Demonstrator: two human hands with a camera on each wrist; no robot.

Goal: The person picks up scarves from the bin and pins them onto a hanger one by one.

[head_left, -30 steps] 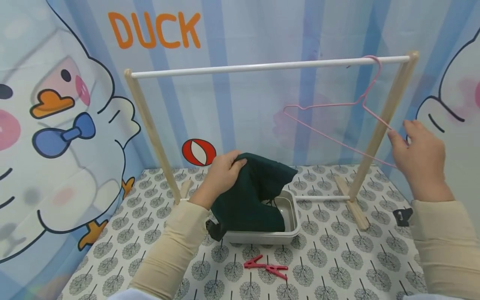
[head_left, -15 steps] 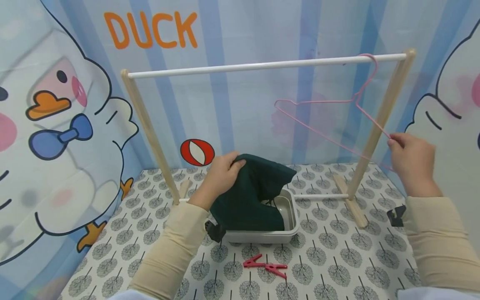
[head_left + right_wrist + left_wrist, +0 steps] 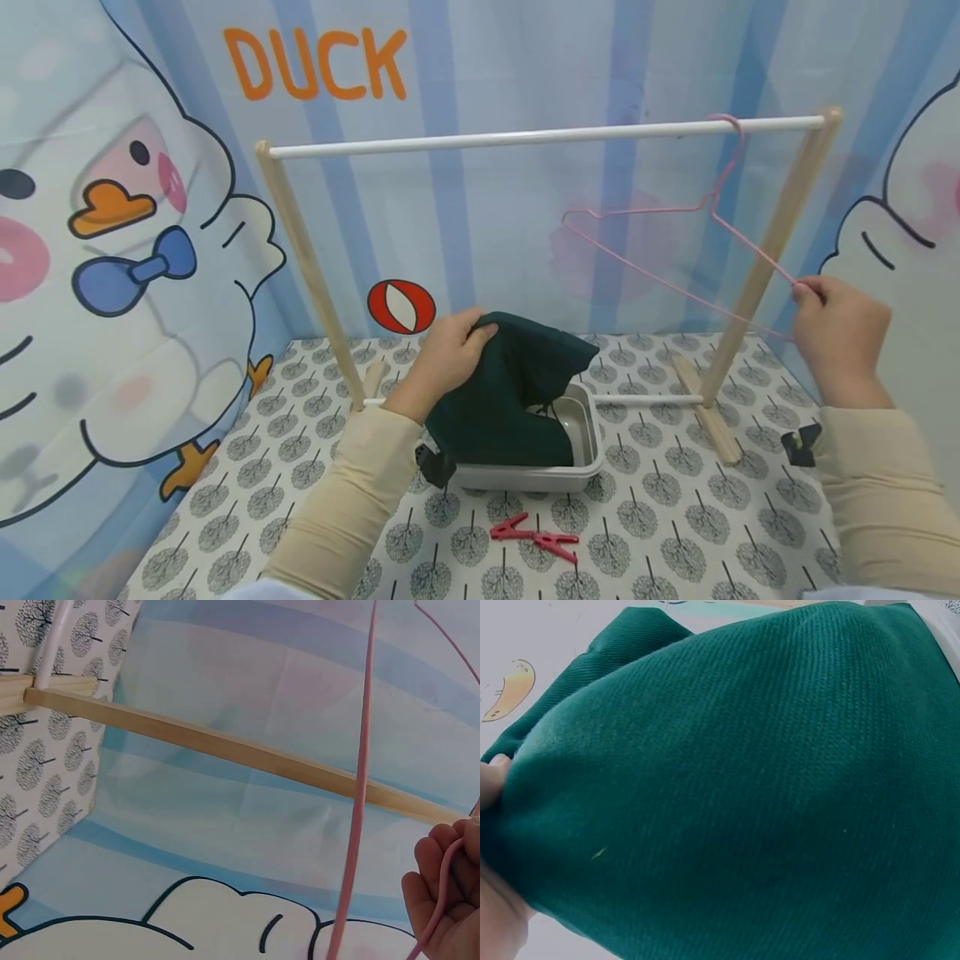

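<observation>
My left hand point(image 3: 453, 350) pinches the upper edge of a dark green garment point(image 3: 498, 408); its lower part rests in a white plastic basin point(image 3: 525, 478). In the left wrist view the garment's ribbed fabric point(image 3: 735, 780) fills most of the picture, with the fingers gripping its edge at the left. My right hand point(image 3: 843, 333) holds a pink hanger point(image 3: 637, 210) by its right end. The hanger's hook lies over the white rail, and its frame tilts down to the right. In the right wrist view the pink wire point(image 3: 445, 885) runs across the curled fingers.
A drying rack with a white top rail point(image 3: 525, 137) and wooden posts point(image 3: 780, 225) stands behind the basin. Two red clothespins point(image 3: 534, 535) lie in front of it on the tree-patterned cloth point(image 3: 315, 517). A printed duck curtain point(image 3: 510, 242) hangs at the back.
The hanger's hook has shifted slightly left along the rail. My right hand has come a little lower, its fingers closer round the hanger's end. The left hand and garment stay put.
</observation>
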